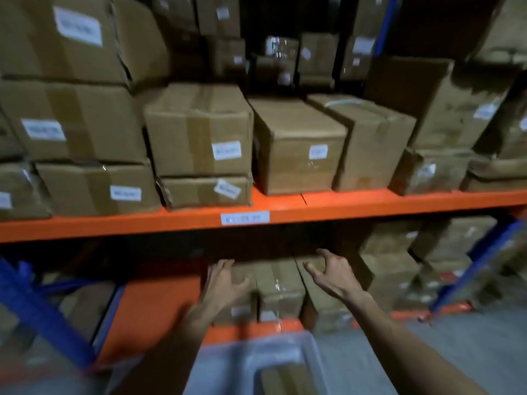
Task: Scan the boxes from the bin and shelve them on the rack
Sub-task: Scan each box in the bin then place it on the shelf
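On the lower shelf of the rack [159,303] stands a row of brown cardboard boxes. My left hand [225,283] lies with spread fingers on the top of the leftmost box [242,303]. My right hand [330,273] reaches with spread fingers over the box [316,306] to the right, and I cannot tell whether it touches the box. Between them stands a taped box [281,289]. A pale plastic bin [256,363] sits below my arms with a brown box [285,377] inside it.
The orange beam [370,202] of the upper shelf carries a white label and a full row of labelled cardboard boxes. Blue uprights [40,312] frame the rack at left and right. More boxes fill the lower shelf at right. Grey floor [445,346] shows at the lower right.
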Tool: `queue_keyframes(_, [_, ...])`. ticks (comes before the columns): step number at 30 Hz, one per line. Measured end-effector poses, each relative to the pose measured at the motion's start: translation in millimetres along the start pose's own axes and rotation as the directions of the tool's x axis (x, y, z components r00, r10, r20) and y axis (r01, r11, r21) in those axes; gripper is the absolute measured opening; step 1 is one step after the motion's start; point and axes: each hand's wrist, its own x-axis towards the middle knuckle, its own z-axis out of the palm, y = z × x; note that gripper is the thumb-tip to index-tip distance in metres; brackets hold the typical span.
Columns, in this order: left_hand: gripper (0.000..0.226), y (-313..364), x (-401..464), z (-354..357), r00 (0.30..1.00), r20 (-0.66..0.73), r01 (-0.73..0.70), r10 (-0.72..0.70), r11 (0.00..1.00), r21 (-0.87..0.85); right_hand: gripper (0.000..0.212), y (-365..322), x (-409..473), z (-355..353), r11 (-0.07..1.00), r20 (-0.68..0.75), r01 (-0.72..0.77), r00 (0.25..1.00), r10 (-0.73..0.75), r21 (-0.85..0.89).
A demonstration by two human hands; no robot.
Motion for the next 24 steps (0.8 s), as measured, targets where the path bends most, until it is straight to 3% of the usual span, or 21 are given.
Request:
queue_keyframes(3, [0.061, 2.8, -36.4, 56.0, 0.996, 0.084, 0.014, -0.015, 1.0, 0.014, 0.068, 71.1, -29.5, 16.0, 0.994, 0.072, -0.107, 0.992, 0.106, 0.009])
queue_keyframes(7, [0.047, -6.5, -87.2, 137.0, 0.996, 0.031, -0.089, 0.088, 0.996, 0.029, 0.072, 148.7, -64.0, 45.5, 0.986, 0.187, -0.158, 0.968, 0.165, -0.049])
queue_keyframes(12, [0.063, -25.2, -144.7, 217.8, 0.958, 0.249, 0.132, -0.142, 0.99, 0.055, 0.076, 221.6, -109.1, 91.9, 0.97, 0.308, -0.23, 0.919, 0.244, -0.083])
queue_keyframes(21, [0.057, -93.6, -197.0, 375.1, 0.864, 0.467, 0.151, -0.188, 0.982, 0.116, 0.072, 332.3, -139.0, 231.0, 0.94, 0.473, -0.313, 0.813, 0.34, -0.138])
queue_keyframes(24, [0.059, -132.5, -212.4, 436.1, 0.866, 0.484, 0.064, -0.124, 0.988, 0.138, 0.074, 365.0, -137.5, 289.0, 0.934, 0.478, -0.33, 0.804, 0.354, -0.137])
